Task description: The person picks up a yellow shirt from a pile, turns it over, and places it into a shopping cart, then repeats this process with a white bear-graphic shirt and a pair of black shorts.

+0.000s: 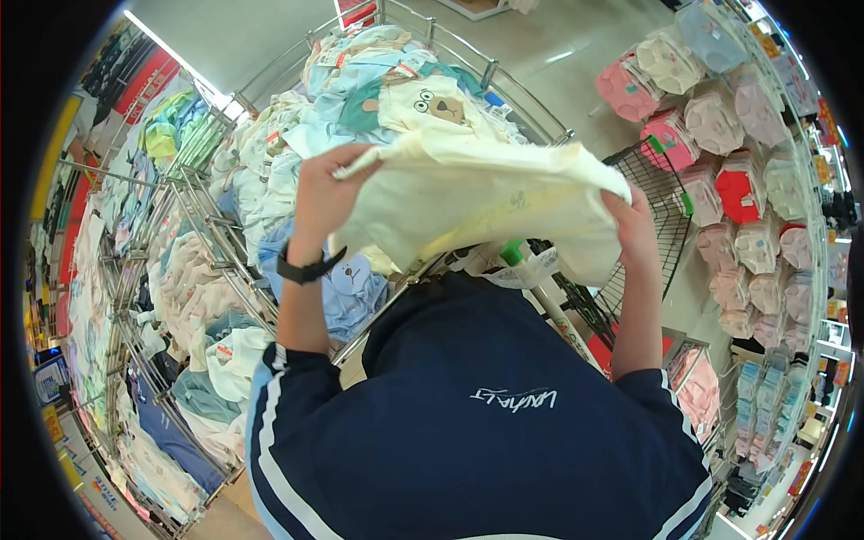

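Head view: both hands hold a pale yellow fabric garment [477,202] up at chest height, just in front of the person's dark navy shirt. The left hand [322,193], with a black wristband [306,268], has its fingers curled and pinching the garment's left edge. The right hand [630,229] clamps the right edge between thumb and fingers, and most of these fingers are hidden behind the cloth. The garment hangs doubled over, one layer lying on another, with its lower edge loose. It is clear of the piles and not laid down anywhere.

Beyond it, far and centre, a round chrome wire bin [432,36] is heaped with folded pastel baby clothes. A cream piece printed with a bear face [441,106] lies on top. A light blue garment [355,292] lies just below the left wrist. At right stand a black wire basket [661,193] and a wall of pink and white packaged items [720,135]. Tiered wire racks of clothing [162,270] fill the left. The raised cloth hides the bin's near rim.
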Demonstrator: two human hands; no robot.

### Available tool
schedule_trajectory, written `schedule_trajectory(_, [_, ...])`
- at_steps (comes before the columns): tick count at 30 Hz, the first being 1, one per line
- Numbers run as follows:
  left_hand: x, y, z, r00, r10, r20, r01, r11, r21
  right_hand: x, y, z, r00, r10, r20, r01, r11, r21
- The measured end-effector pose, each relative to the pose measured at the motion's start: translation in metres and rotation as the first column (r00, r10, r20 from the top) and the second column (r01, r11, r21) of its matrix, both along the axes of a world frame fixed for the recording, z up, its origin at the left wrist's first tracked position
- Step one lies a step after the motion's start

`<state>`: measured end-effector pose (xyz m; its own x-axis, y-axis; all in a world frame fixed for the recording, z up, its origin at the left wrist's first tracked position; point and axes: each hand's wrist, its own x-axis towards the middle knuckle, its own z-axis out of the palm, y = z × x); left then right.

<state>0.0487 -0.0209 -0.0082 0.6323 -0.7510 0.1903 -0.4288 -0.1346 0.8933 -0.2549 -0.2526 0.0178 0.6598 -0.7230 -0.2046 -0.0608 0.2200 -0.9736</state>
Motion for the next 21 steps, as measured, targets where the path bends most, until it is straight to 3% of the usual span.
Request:
schedule_trajectory(4, [0.044, -0.02, 0.016, 0.988, -0.037, 0.15, 0.031, 0.999, 0.042, 0.012, -0.016, 0.015, 0.993, 0.105, 0.055, -0.105, 0.994, -0.007])
schedule_trajectory(8, [0.067, -0.034, 0.051, 0.997, -0.02, 0.07, 0.017, 0.999, 0.045, 0.026, -0.023, 0.038, 0.986, 0.096, 0.137, -0.095, 0.995, -0.012])
schedule_trajectory(11, [0.089, -0.042, 0.054, 0.994, -0.099, 0.054, 0.105, 0.985, -0.135, 0.023, -0.037, 0.046, 0.985, 0.083, 0.149, -0.077, 0.996, -0.045])
schedule_trajectory(12, [0.095, -0.04, 0.065, 0.979, -0.184, -0.085, 0.174, 0.979, -0.109, 0.02, -0.045, 0.047, 0.986, 0.073, 0.15, -0.065, 0.996, -0.06])
schedule_trajectory(14, [0.097, -0.038, 0.087, 0.88, -0.324, -0.349, 0.239, 0.934, -0.264, 0.02, -0.045, 0.057, 0.983, 0.044, 0.177, -0.029, 0.996, -0.087])
schedule_trajectory(16, [0.1, -0.037, 0.107, 0.685, -0.513, -0.517, 0.331, 0.851, -0.407, 0.02, -0.047, 0.066, 0.97, 0.089, 0.227, -0.065, 0.992, -0.11])
schedule_trajectory(19, [0.094, -0.042, 0.103, 0.577, -0.56, -0.594, 0.147, 0.787, -0.599, 0.023, -0.047, 0.072, 0.952, 0.13, 0.276, -0.106, 0.989, -0.101])
schedule_trajectory(21, [0.084, -0.047, 0.105, 0.476, -0.64, -0.603, 0.139, 0.732, -0.667, 0.028, -0.041, 0.075, 0.946, 0.136, 0.296, -0.116, 0.99, -0.082])
